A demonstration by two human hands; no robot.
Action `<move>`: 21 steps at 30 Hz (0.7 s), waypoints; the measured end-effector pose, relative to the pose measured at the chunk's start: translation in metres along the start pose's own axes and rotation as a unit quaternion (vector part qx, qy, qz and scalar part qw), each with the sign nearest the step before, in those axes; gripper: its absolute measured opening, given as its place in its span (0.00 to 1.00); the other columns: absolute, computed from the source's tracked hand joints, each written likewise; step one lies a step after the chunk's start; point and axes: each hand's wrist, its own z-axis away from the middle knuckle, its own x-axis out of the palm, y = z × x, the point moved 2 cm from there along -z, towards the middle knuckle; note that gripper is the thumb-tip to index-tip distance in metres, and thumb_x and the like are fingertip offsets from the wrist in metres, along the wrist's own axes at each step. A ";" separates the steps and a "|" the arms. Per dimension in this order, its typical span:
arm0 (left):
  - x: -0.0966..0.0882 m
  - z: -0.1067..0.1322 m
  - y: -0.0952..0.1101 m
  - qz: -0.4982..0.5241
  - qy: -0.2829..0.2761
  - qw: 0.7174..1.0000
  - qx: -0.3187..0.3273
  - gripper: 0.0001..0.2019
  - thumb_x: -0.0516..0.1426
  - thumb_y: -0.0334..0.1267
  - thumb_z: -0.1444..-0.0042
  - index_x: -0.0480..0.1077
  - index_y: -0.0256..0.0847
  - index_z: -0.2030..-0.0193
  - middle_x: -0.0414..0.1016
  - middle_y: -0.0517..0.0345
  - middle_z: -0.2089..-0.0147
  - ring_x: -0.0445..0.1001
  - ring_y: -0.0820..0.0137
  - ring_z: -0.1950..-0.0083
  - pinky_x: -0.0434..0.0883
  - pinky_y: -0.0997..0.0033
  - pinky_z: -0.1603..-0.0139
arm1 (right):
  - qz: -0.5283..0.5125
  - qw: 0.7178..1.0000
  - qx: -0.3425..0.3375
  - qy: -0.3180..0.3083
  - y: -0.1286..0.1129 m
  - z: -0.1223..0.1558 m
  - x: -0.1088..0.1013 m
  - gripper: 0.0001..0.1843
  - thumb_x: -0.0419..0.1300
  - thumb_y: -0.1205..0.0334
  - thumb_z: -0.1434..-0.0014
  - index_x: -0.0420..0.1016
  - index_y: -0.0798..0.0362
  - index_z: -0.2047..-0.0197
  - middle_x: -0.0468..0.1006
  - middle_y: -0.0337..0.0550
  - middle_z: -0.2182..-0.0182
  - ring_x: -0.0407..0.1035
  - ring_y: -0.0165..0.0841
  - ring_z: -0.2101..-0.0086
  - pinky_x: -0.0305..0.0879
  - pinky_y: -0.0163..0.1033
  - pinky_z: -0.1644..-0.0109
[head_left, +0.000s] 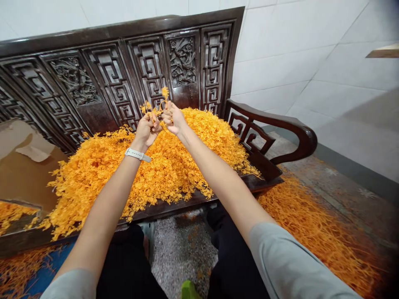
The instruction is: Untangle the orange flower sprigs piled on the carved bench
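The orange sprig [165, 92] is up in the air over the middle of the bench, its petal-like tips standing at 12 and 11 o'clock of the two hands; whether it is one piece or a couple hooked together, I can't tell from here. There's free air between it and the carved backrest [187, 95] at 12 o'clock, and more at 2 o'clock, towards the white tiled wall [289, 54]. The bench's front edge [156, 211] runs below at 6 o'clock, with the knees just beside it. The sprig lies right at the fingertips, poking out above both fists and spanning the narrow gap between them. The left hand [148, 128] has its fingers curled in, thumb and forefinger pinched on the sprig's lower part — the right hand [173, 118], close beside it, is folded too, nipping the stem under the upright tip. A pale wristband [137, 154] circles the left wrist. Beneath spreads a big heap of orange pieces [174, 166], spilling to the seat's edge at 6 and 8 o'clock. Farther out, a cardboard box [34, 166] leans in at 8 o'clock, the curved armrest [299, 128] stands at 3 — and thin orange strands [314, 236] cover the floor at 4.
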 end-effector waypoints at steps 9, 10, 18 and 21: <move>-0.035 -0.001 -0.012 -0.249 0.087 0.963 -0.048 0.14 0.60 0.27 0.41 0.78 0.41 0.49 0.75 0.48 0.49 0.76 0.67 0.54 0.71 0.69 0.56 | 0.006 0.987 -0.081 0.139 -0.024 -0.014 -0.002 0.24 0.54 0.40 0.26 0.57 0.48 0.66 0.53 0.27 0.80 0.43 0.24 0.82 0.42 0.32 0.79; -0.043 -0.002 -0.015 -0.295 0.094 0.949 -0.056 0.17 0.62 0.29 0.41 0.77 0.42 0.45 0.74 0.44 0.43 0.76 0.62 0.46 0.72 0.64 0.50 | 0.018 0.984 -0.078 0.158 -0.023 -0.015 -0.004 0.23 0.54 0.42 0.25 0.57 0.48 0.66 0.54 0.27 0.80 0.44 0.24 0.82 0.43 0.32 0.78; -0.028 0.004 -0.016 -0.358 0.032 0.922 0.143 0.10 0.61 0.45 0.32 0.73 0.42 0.54 0.76 0.53 0.60 0.74 0.69 0.62 0.69 0.71 0.61 | 0.130 0.975 -0.073 0.165 0.002 -0.020 -0.010 0.24 0.58 0.38 0.29 0.58 0.47 0.65 0.59 0.28 0.78 0.54 0.25 0.78 0.55 0.32 0.73; -0.014 0.010 -0.011 -0.356 0.025 0.918 0.174 0.07 0.64 0.40 0.34 0.73 0.43 0.54 0.73 0.58 0.66 0.70 0.72 0.69 0.65 0.72 0.66 | 0.197 0.958 -0.134 0.162 0.009 -0.022 -0.002 0.27 0.58 0.34 0.32 0.57 0.47 0.66 0.59 0.30 0.77 0.58 0.27 0.76 0.55 0.34 0.71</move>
